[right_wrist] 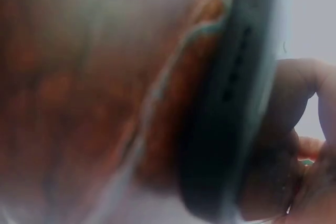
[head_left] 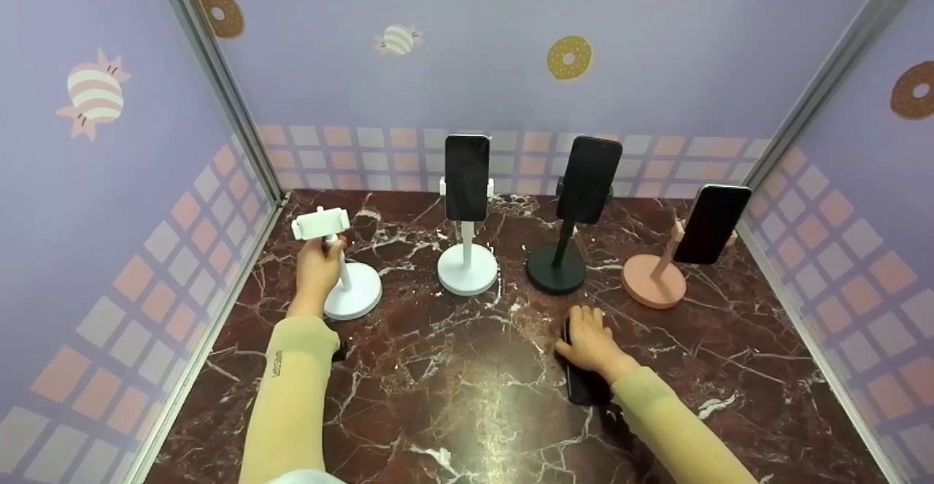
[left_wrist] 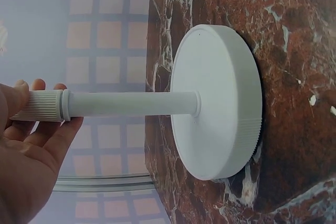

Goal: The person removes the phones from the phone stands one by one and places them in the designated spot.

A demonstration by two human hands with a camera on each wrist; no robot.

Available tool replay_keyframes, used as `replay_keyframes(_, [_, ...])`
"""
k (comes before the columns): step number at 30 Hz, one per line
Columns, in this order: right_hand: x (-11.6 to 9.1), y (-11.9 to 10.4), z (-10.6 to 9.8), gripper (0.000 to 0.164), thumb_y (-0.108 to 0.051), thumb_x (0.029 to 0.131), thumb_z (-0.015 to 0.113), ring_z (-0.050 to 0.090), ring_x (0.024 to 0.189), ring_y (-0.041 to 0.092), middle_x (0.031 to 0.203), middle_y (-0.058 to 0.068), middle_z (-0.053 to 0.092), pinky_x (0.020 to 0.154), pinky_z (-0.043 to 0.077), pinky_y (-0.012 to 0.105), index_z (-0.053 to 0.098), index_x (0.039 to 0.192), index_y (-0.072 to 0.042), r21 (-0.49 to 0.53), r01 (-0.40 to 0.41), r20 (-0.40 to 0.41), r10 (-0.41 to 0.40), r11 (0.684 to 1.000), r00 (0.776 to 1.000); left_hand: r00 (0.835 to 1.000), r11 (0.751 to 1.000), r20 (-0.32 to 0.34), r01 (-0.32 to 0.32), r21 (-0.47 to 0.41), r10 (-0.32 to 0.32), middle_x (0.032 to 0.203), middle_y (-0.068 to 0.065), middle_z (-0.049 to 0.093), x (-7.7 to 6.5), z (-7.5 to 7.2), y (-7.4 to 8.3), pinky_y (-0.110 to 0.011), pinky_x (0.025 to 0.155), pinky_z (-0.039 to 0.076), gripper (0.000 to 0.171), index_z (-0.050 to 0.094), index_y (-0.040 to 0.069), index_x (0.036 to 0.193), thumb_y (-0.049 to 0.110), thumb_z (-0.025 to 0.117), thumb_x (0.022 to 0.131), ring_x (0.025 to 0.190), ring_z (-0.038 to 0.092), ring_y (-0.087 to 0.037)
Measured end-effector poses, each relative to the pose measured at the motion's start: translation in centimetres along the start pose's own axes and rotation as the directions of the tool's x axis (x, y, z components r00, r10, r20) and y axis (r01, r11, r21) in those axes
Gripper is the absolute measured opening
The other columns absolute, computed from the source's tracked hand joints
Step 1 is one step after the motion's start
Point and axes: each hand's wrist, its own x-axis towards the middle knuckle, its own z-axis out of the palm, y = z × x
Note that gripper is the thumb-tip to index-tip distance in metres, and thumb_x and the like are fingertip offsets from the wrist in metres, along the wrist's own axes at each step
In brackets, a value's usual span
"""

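My left hand [head_left: 319,271] grips the post of a white phone stand [head_left: 354,293] at the left. Its fingers and thumb wrap the ribbed collar [left_wrist: 46,105] in the left wrist view, and the round base rests on the table. No phone sits in that stand's white clamp [head_left: 321,223]. Nearer the front right, my right hand [head_left: 589,342] holds a dark smartphone [head_left: 586,388] low at the tabletop, with the thumb along its left side. The right wrist view is blurred; the phone's end edge [right_wrist: 233,87] shows there, and whether it touches the table is unclear.
Three more stands hold phones: a white one [head_left: 467,271], a black one [head_left: 556,269] and a pink one [head_left: 654,281]. They stand in a row on the dark red marbled table [head_left: 452,396]. Patterned lilac panels [head_left: 467,90] enclose the back and sides.
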Motion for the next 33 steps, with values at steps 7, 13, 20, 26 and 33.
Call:
replay_keyframes(7, [0.1, -0.2, 0.3, 0.047, -0.029, 0.087, 0.074, 0.043, 0.115, 0.043, 0.118, 0.025, 0.049, 0.080, 0.047, 0.061, 0.049, 0.114, 0.000, -0.046, -0.042, 0.001, 0.042, 0.998, 0.999, 1.000, 1.000, 0.001, 0.017, 0.008, -0.017, 0.117, -0.034, 0.069, 0.0, -0.1, -0.2, -0.058, 0.105, 0.047, 0.030, 0.065, -0.011, 0.117, 0.015, 0.065, 0.101, 0.114, 0.065, -0.048])
replay_keyframes(13, [-0.1, -0.3, 0.5, 0.043, -0.029, 0.092, 0.069, 0.041, 0.116, 0.044, 0.119, 0.025, 0.047, 0.082, 0.046, 0.063, 0.048, 0.113, 0.002, -0.059, -0.052, -0.015, 0.051, 0.997, 0.999, 1.000, 1.000, 0.009, -0.006, 0.008, 0.006, 0.115, -0.034, 0.069, 0.0, -0.2, -0.2, -0.058, 0.105, 0.048, 0.030, 0.066, -0.011, 0.116, 0.014, 0.065, 0.100, 0.113, 0.066, -0.048])
replay_keyframes(20, [-0.1, -0.1, 0.8, 0.043, -0.028, 0.093, 0.070, 0.041, 0.111, 0.044, 0.115, 0.025, 0.046, 0.078, 0.047, 0.061, 0.047, 0.110, 0.003, -0.069, -0.019, -0.056, 0.015, 0.997, 0.998, 1.000, 0.999, 0.003, -0.027, 0.029, 0.026, 0.113, -0.035, 0.069, -0.1, -0.3, -0.4, -0.059, 0.101, 0.048, 0.030, 0.066, -0.011, 0.115, 0.015, 0.065, 0.101, 0.110, 0.066, -0.050])
replay_keyframes(26, [-0.1, 0.1, 1.2, 0.042, -0.027, 0.094, 0.069, 0.041, 0.110, 0.044, 0.115, 0.026, 0.044, 0.075, 0.049, 0.061, 0.046, 0.110, 0.004, -0.083, 0.005, -0.093, -0.013, 0.997, 0.996, 1.000, 1.000, 0.005, 0.000, 0.020, 0.000, 0.114, -0.035, 0.069, -0.1, -0.3, -0.3, -0.058, 0.100, 0.049, 0.028, 0.065, -0.011, 0.115, 0.013, 0.065, 0.100, 0.109, 0.066, -0.048])
replay_keyframes(33, [-0.4, -0.2, 1.2, 0.041, -0.026, 0.095, 0.068, 0.041, 0.108, 0.045, 0.114, 0.026, 0.044, 0.073, 0.051, 0.061, 0.045, 0.108, 0.005, -0.097, 0.009, -0.114, -0.021, 0.995, 0.993, 1.000, 1.000, -0.004, 0.000, 0.021, 0.000, 0.114, -0.035, 0.069, -0.1, -0.2, -0.5, -0.058, 0.100, 0.049, 0.031, 0.065, -0.010, 0.116, 0.016, 0.066, 0.100, 0.108, 0.066, -0.048])
